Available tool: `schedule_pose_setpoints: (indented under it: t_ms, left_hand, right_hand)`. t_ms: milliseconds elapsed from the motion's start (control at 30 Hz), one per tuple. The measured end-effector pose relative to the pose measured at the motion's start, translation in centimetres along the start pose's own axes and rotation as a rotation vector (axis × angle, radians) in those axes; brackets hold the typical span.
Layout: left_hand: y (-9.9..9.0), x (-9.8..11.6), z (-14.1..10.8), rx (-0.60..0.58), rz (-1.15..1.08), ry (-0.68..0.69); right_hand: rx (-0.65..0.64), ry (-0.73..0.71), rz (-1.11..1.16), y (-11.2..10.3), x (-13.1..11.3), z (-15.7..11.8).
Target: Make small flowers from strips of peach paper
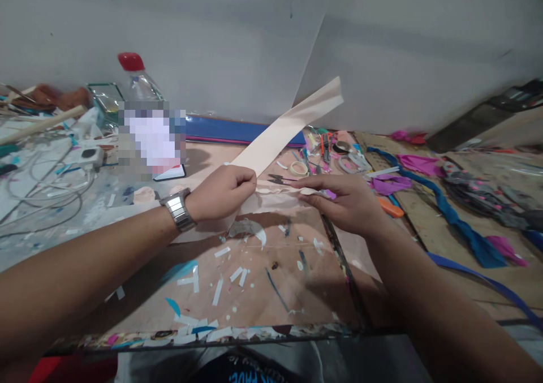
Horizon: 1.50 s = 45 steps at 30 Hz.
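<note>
My left hand (224,188), with a metal watch on its wrist, is closed around a long cream strip (288,124). The strip's free end slants up to the right past the wall's foot. Between my hands stretches a narrow, crumpled cream part (275,190), which seems to belong to the same strip. At its right end, my right hand (345,202) pinches it between thumb and fingers. Just behind the crumpled part lies a dark pointed tool (280,180), perhaps small snips. A pale sheet (271,203) lies below my hands.
Paper scraps (218,289) litter the wooden table (254,258). Behind are a red-capped bottle (142,83), a blurred-out bright item (155,140), a blue flat case (233,131) and a tape roll (298,168). A white cable (80,188) lies left; a blue ribbon (449,207) lies right.
</note>
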<state>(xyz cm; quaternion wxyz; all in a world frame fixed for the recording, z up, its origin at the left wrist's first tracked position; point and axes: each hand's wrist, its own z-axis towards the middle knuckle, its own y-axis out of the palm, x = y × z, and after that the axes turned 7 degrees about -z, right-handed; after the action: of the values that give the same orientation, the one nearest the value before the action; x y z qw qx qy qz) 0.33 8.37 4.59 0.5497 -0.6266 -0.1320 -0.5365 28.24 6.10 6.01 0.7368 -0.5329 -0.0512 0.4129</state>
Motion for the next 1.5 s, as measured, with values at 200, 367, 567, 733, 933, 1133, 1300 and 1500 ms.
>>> schedule_pose_setpoints:
  t_ms: [200,367,567,733,933,1133,1300,1500]
  left_hand:
    - [0.0,-0.4,0.1,0.014,-0.018,-0.014]
    - [0.0,-0.4,0.1,-0.014,-0.02,-0.003]
    - [0.1,0.2,-0.3,-0.199,-0.096,0.036]
    - [0.3,0.5,-0.5,-0.27,-0.163,0.074]
    - [0.3,0.3,-0.4,-0.209,-0.097,0.076]
    - [0.9,0.3,-0.6,-0.02,0.437,0.023]
    - [1.1,0.2,-0.7,0.124,0.673,-0.094]
    - [-0.6,-0.4,0.0,0.247,0.697,-0.165]
  right_hand:
    - [0.116,-0.064,-0.105,-0.1,-0.3,-0.1]
    - [0.15,-0.129,-0.09,0.3,-0.4,-0.2]
    - [0.154,-0.096,-0.072,1.1,-0.5,-0.3]
    - [0.135,-0.018,-0.05,1.3,-0.4,-0.3]
    - [0.086,0.01,-0.012,1.3,-0.7,-0.2]
    - [0.104,-0.025,-0.025,1.9,-0.2,0.0]
    - [0.115,-0.013,-0.028,2.4,0.3,0.0]
    - [0.091,0.012,-0.027,2.6,0.3,0.0]
